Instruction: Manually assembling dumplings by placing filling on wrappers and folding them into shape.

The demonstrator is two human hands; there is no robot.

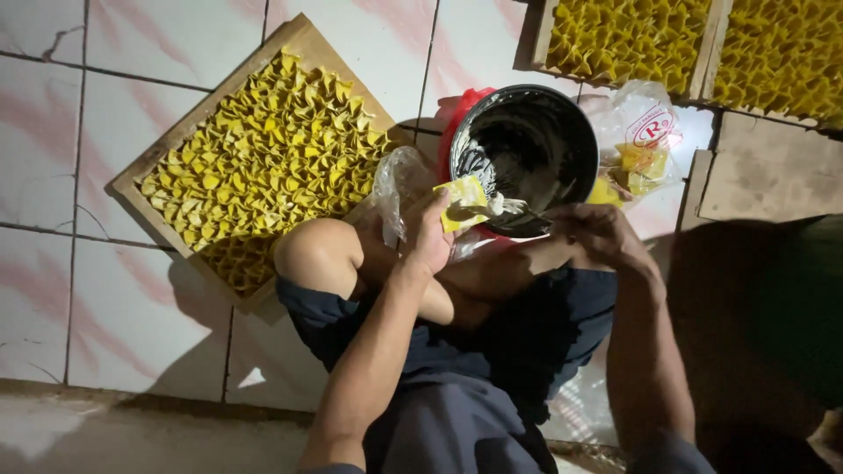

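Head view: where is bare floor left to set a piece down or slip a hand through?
Bare tiles lie left of the wooden tray, and a gap opens between it and the black bucket. Crowded: left hand with yellow piece, right hand, plastic bag.

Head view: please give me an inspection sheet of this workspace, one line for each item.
Surface: tiled floor, white with pink streaks.
Job's things: yellow folded piece; black bowl smeared with white paste; thin brush.
Clutter: wooden tray full of yellow pieces; two more trays; plastic bag.
Grippers: left hand holds the piece; right hand holds the brush.
Cables: nothing seen.
Surroundings: dark, lit from above.
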